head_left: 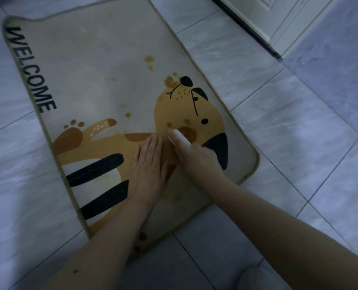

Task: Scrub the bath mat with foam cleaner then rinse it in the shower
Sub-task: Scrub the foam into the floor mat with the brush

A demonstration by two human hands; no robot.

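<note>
A beige bath mat (pixel 102 65) lies flat on the tiled floor, printed with the word WELCOME and an orange cartoon dog. Brown stains (pixel 149 59) dot its middle, and more stains (pixel 169 81) sit by the dog's nose. My left hand (pixel 148 162) rests palm down on the dog's body, fingers straight and close together, holding nothing. My right hand (pixel 194 153) lies next to it with its fingers stretched out, the blurred fingertips touching a brown spot on the dog's cheek. No cleaner or brush is in sight.
Pale marbled floor tiles (pixel 278 122) surround the mat. A white door frame with a dark threshold strip (pixel 263 36) runs across the top right. A grey rounded shape (pixel 255 277) sits at the bottom edge under my right forearm.
</note>
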